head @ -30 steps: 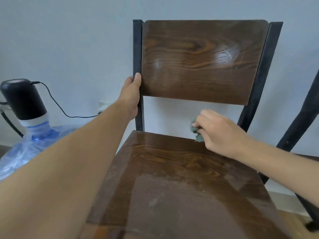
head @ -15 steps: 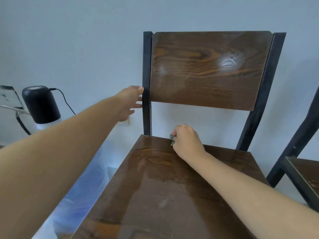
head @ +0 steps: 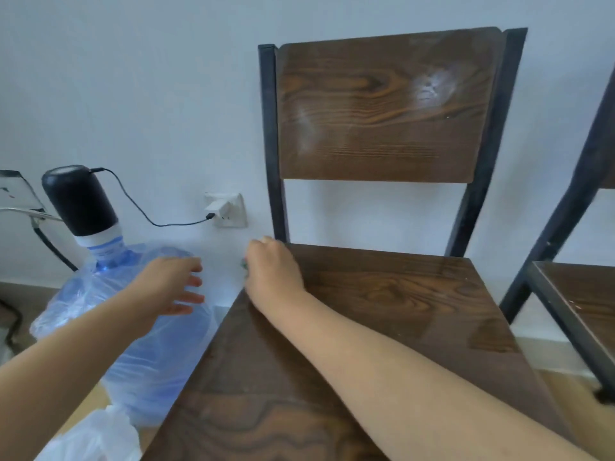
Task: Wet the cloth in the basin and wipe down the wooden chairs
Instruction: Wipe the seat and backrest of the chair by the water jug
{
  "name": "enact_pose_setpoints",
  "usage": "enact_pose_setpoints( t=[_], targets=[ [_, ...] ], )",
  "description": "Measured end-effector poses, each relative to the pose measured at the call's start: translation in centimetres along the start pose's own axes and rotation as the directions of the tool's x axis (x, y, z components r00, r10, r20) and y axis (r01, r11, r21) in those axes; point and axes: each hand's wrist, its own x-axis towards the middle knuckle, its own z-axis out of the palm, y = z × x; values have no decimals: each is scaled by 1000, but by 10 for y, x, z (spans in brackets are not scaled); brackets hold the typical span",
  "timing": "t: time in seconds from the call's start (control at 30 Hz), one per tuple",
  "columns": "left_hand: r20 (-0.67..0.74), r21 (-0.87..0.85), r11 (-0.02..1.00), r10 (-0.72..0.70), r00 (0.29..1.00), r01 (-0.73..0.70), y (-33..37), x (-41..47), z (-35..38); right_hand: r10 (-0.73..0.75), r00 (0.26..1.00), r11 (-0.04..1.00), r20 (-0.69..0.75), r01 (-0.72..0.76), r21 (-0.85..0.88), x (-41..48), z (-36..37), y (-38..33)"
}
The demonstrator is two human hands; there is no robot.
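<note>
— Where's the cloth [head: 244,263]?
— Bunched in the right hand [head: 273,268], whose grip is closed around it at the back left corner of the wooden chair [head: 382,311] seat.
— And the left hand [head: 169,283]?
— Grip wide, fingers spread, holding nothing, above the water jug [head: 143,344].

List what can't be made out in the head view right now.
- Cloth: only a green sliver shows; the closed right hand hides the rest.
- Basin: nowhere in view.
- Chair seat: front edge cut off by the bottom edge; legs hidden beneath it.
- Second chair: mostly cut off by the right edge.
- Left hand: motion-blurred, open over the water jug; contact cannot be told.
</note>
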Motion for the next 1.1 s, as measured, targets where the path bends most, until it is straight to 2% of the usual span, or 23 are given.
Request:
enact_pose_setpoints(
  t=[0.1, 0.17, 0.27, 0.37, 0.47, 0.57, 0.63, 0.7, 0.83, 0.97, 1.1],
  targets=[
    [0, 17, 1000, -26, 1000, 26, -4, -12, -6, -154, 964, 977, 217, 115, 181, -14, -16, -23],
    [1, 16, 1000, -13, 1000, 13, -3, -18, -9, -190, 967, 965, 169, 152, 215, -29, -34, -16],
    [7, 33, 999, 3, 1000, -3, -7, -24, -7, -176, 971, 983, 159, 166, 73, -66, -57, 23],
    [52, 77, 996, 30, 998, -34, -11, -31, 6, -80, 990, 991, 118, 92, -101, -100, -87, 71],
    [96, 121, 988, 81, 992, -93, -10, -32, 24, 84, 993, 966, 83, -61, -250, -132, -133, 117],
    [75, 253, 944, 198, 977, -211, -4, -36, 39, 270, 963, 887, 28, -237, -396, -154, -178, 152],
    [68, 354, 889, 284, 956, -289, 0, -45, 48, 366, 931, 851, -6, -337, -403, -157, -191, 160],
    [96, 394, 847, 347, 933, -356, 3, -55, 55, 402, 916, 859, -15, -382, -342, -157, -189, 155],
    [93, 430, 797, 427, 899, -423, -1, -58, 51, 338, 941, 922, -6, -333, -196, -160, -157, 110],
    [93, 386, 826, 409, 908, -412, -2, -60, 37, 266, 963, 954, -37, -269, -131, -171, -122, 59],
    [74, 350, 855, 381, 921, -382, -2, -66, 18, 275, 960, 950, -58, -280, -134, -171, -89, 5]
  ],
)
